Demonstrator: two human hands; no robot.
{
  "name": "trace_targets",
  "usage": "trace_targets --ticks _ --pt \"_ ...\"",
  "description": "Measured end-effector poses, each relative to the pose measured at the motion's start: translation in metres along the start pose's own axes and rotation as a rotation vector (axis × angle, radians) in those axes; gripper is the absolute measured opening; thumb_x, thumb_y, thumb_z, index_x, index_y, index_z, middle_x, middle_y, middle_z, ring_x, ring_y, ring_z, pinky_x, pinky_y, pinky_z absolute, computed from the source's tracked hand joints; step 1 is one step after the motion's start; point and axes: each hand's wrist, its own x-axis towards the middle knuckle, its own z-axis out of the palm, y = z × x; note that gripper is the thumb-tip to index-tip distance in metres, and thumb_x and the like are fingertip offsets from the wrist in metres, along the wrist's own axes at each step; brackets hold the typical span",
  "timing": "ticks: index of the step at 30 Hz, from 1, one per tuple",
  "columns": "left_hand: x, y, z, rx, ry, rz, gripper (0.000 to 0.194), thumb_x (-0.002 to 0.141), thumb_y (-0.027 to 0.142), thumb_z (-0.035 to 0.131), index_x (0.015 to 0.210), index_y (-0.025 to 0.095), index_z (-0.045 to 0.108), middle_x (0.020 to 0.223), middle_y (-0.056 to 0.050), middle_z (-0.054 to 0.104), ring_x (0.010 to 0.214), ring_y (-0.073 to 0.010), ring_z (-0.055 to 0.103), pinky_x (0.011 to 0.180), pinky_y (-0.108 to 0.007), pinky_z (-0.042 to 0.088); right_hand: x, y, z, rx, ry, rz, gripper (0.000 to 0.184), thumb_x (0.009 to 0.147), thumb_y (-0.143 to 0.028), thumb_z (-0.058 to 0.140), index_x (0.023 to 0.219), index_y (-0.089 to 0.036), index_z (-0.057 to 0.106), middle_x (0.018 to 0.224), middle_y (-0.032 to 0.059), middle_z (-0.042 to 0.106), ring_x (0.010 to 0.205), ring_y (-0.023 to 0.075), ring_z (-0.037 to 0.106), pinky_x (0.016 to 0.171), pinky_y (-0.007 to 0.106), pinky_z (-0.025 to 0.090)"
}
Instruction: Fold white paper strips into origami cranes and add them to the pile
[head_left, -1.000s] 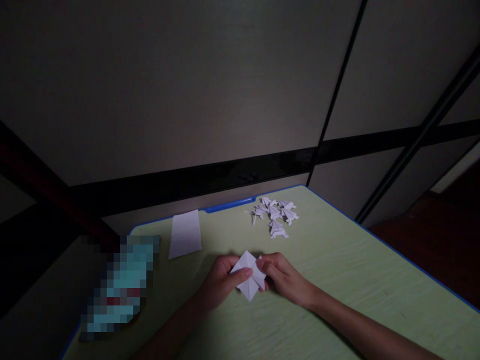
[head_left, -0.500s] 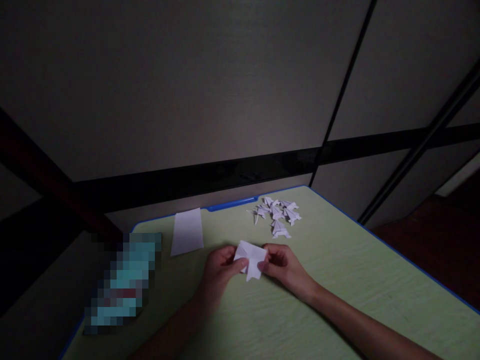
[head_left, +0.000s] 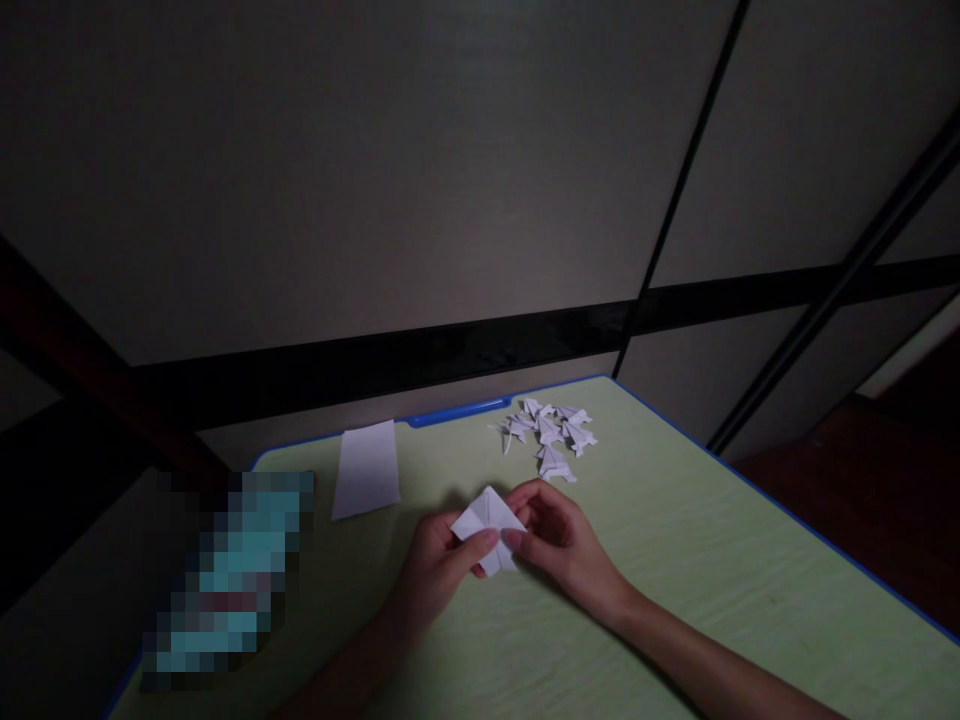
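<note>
A small piece of folded white paper (head_left: 487, 512), its top a pointed triangle with crease lines, is held between both hands above the table. My left hand (head_left: 439, 565) is closed on its left side, thumb pressed on the front and fingers behind. On the right side, my right hand (head_left: 566, 545) pinches the paper with its thumb near the centre and curled fingers at the edge. Beyond the hands lie several folded white paper figures (head_left: 551, 430) in a loose cluster.
A flat white sheet of paper (head_left: 367, 470) lies at the back left of the green table (head_left: 712, 600), which has a blue rim. A blurred teal object (head_left: 232, 575) is at the left edge. Behind the table stands a panelled cabinet (head_left: 390, 180).
The held paper's upper part has gone from a broad, squarish outline to a pointed triangle. Both thumbs have come closer together at its middle. The view has shifted slightly.
</note>
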Motion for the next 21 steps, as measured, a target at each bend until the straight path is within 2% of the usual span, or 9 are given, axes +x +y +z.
trace_targets --ticks 2,5,9,14,21 --pt "0.0008 -0.0014 -0.0011 0.019 -0.056 -0.024 0.018 0.054 0.027 0.062 0.053 0.009 0.06 0.045 0.0 0.056 0.042 -0.01 0.046 0.041 -0.02 0.035 0.0001 -0.0018 -0.0002 0.016 0.025 -0.045 0.022 0.061 -0.023 0.06 0.077 -0.017 0.046 0.064 -0.0025 0.045 0.054 0.0077 0.04 0.049 0.02 0.034" --pt "0.0018 -0.002 -0.0009 0.053 -0.082 -0.044 0.015 0.054 0.023 0.062 0.057 0.008 0.062 0.046 -0.001 0.058 0.044 -0.0102 0.047 0.043 -0.02 0.035 0.0008 -0.0005 -0.0018 0.007 0.026 -0.049 0.018 0.062 -0.021 0.06 0.073 -0.016 0.047 0.06 -0.003 0.044 0.052 0.0075 0.04 0.048 0.02 0.033" --pt "0.0026 -0.0006 0.0 -0.002 -0.06 -0.034 0.016 0.053 0.021 0.062 0.063 0.009 0.064 0.054 -0.002 0.061 0.05 -0.0122 0.05 0.047 -0.021 0.035 0.0009 0.0047 -0.0035 0.007 0.021 -0.016 0.017 0.061 -0.024 0.061 0.067 -0.016 0.047 0.054 -0.005 0.041 0.047 0.0063 0.037 0.044 0.019 0.029" --pt "0.0018 0.0021 -0.0006 -0.044 0.03 -0.036 0.022 0.053 0.027 0.063 0.065 0.009 0.065 0.051 -0.001 0.059 0.046 -0.0111 0.048 0.043 -0.019 0.033 0.001 0.0079 -0.0009 0.03 0.003 0.061 0.019 0.059 -0.028 0.061 0.062 -0.015 0.048 0.047 -0.0064 0.043 0.041 0.0049 0.035 0.041 0.018 0.027" --pt "-0.0001 0.0033 0.0014 -0.054 0.003 -0.053 0.023 0.056 0.028 0.062 0.068 0.009 0.065 0.05 -0.001 0.059 0.044 -0.0102 0.046 0.042 -0.019 0.032 0.0021 0.0034 0.0012 0.022 0.051 0.009 0.015 0.059 -0.025 0.062 0.057 -0.015 0.052 0.052 -0.0046 0.043 0.046 0.0061 0.038 0.043 0.019 0.03"
